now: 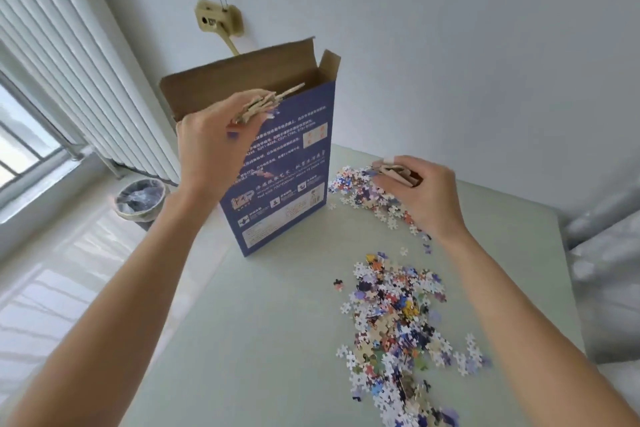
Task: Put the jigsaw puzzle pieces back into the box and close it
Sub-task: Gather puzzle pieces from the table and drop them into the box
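- The left hand (211, 135) grasps a bunch of puzzle pieces (263, 104) at the open top of the upright blue box (287, 156).
- The right hand (420, 191) grips more pieces over the far pile (363, 191).
- A near pile (401, 319) lies on the desk (259, 340).

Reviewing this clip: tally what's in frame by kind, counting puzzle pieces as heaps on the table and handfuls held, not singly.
Box, upright, flaps open: 1
Heaps of loose pieces on the table: 2 (far heap, near heap)
Handfuls held: 2 (left hand, right hand)
Waste bin on the floor: 1
Total: 6
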